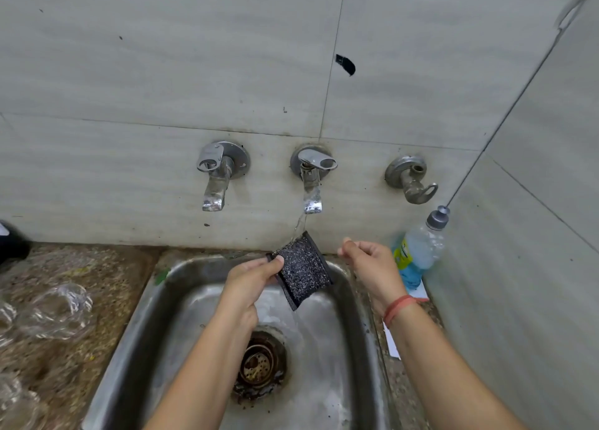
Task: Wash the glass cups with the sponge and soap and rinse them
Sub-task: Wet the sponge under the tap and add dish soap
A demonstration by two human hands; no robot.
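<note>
My left hand (251, 279) pinches the left edge of a dark, glittery scrub sponge (303, 271) and holds it tilted under water running from the middle tap (311, 183). The water spills off the sponge into the steel sink (136, 326). Right of the sponge, my right hand (372, 269) hovers over the sink's rim with loosely curled fingers, and nothing is in it. Several clear glass cups (55, 313) lie on the speckled counter to the left. A soap bottle (418, 251) with blue liquid stands in the right corner.
A second tap (215, 177) is on the wall to the left and a valve (411, 178) to the right. The sink drain (259, 363) is dirty. A black object (11, 243) shows at the left edge. Tiled walls close off the back and right.
</note>
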